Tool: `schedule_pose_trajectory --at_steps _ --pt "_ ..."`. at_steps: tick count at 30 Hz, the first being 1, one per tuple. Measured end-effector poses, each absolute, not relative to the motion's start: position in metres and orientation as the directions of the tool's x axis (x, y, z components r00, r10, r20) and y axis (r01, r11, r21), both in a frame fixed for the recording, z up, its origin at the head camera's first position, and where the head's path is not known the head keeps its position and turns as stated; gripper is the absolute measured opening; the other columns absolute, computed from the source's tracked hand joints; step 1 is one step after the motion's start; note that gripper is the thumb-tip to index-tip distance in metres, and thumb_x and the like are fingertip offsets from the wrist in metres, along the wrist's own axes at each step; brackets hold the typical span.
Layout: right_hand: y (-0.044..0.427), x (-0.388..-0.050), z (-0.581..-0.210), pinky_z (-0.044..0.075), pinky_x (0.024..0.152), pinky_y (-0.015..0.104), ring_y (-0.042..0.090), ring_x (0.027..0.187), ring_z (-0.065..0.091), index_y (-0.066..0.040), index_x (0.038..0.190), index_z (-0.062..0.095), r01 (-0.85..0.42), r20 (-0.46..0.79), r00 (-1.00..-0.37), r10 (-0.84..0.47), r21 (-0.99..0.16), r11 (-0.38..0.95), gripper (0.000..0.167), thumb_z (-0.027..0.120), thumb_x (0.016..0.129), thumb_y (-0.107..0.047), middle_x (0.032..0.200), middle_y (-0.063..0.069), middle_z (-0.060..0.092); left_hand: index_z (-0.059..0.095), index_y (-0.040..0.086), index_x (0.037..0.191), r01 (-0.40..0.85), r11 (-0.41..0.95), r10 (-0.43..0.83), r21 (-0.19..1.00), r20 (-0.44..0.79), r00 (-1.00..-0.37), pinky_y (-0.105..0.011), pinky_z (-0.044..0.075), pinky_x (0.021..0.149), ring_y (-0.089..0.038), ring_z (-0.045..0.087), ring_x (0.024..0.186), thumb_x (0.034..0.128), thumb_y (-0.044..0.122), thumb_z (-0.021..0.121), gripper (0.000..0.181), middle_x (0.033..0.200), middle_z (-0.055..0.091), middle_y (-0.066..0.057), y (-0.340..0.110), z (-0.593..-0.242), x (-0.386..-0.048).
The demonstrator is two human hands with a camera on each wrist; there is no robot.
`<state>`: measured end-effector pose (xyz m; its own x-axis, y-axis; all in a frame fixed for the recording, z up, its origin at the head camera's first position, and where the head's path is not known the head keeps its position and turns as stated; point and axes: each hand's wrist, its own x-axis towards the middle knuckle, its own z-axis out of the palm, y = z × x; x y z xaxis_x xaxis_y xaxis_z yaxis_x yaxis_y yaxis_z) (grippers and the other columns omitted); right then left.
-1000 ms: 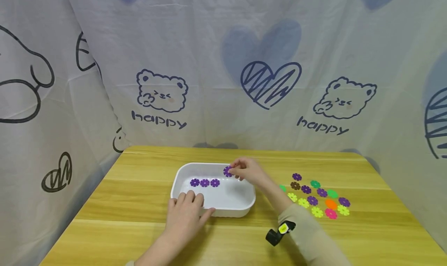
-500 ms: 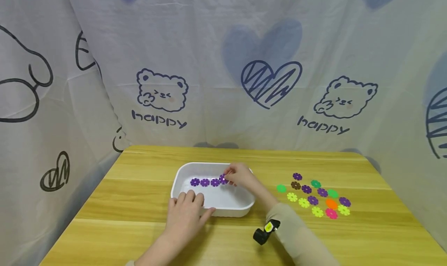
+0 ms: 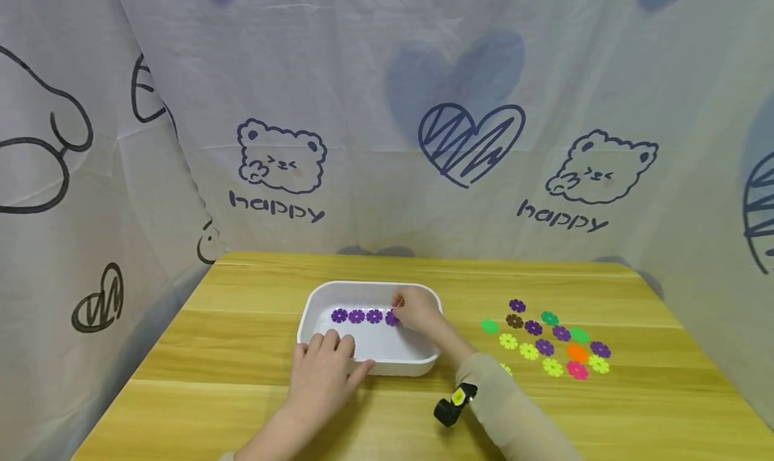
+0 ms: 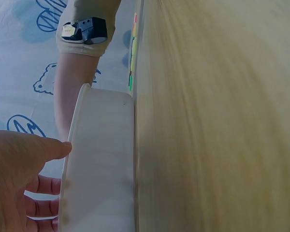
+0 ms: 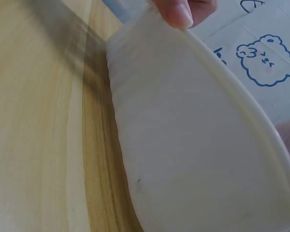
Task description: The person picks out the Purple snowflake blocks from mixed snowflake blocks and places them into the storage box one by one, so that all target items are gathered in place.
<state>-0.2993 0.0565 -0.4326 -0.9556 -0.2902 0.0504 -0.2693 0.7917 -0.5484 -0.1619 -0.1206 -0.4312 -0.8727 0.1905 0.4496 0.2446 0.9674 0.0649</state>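
Observation:
A white plastic tub stands on the wooden table. Inside it, purple snowflake discs lie in a row. At the row's right end my right hand pinches another purple snowflake disc, whose right edge its fingers cover. My left hand holds the tub's near rim, with fingers over the top and thumb along the outside. In the left wrist view that thumb touches the rim. The right wrist view shows mostly the tub's outer wall, so the right fingertips are hidden there.
Right of the tub, loose snowflake discs lie scattered on the table, among them a yellow one, an orange one, a pink one and a brown one. A printed cloth hangs behind the table.
My right hand has brought the purple snowflake disc from the tub's back rim down and forward to the right end of the row. The left hand has stayed on the rim.

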Motion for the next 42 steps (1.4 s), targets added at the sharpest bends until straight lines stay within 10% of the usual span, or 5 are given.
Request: schedule_pose_trajectory --at_steps 34,42 --pt "0.185 -0.286 -0.39 0.052 0.093 0.034 0.017 0.102 0.062 0.002 0.127 0.056 -0.176 0.121 -0.98 -0.157 -0.894 0.413 0.04 0.059 0.098 -0.026 0.122 0.02 0.062 0.05 0.018 0.079 0.236 0.967 0.176 0.099 0.411 -0.895 -0.038 0.034 0.074 -0.016 0.042 0.073 0.0849 0.055 0.065 0.041 0.079 0.048 0.002 -0.121 -0.428 -0.159" --pt "0.237 -0.297 -0.403 0.05 0.087 0.017 -0.001 0.096 0.058 0.001 0.13 0.052 -0.137 0.143 -0.99 -0.004 -0.937 0.321 0.055 0.057 0.097 -0.042 0.105 -0.012 0.059 0.052 0.018 0.081 0.234 0.968 0.176 0.093 0.413 -0.893 -0.037 0.034 0.073 -0.015 0.042 0.073 0.0844 0.056 0.065 0.04 0.079 0.049 0.002 -0.12 -0.428 -0.161"
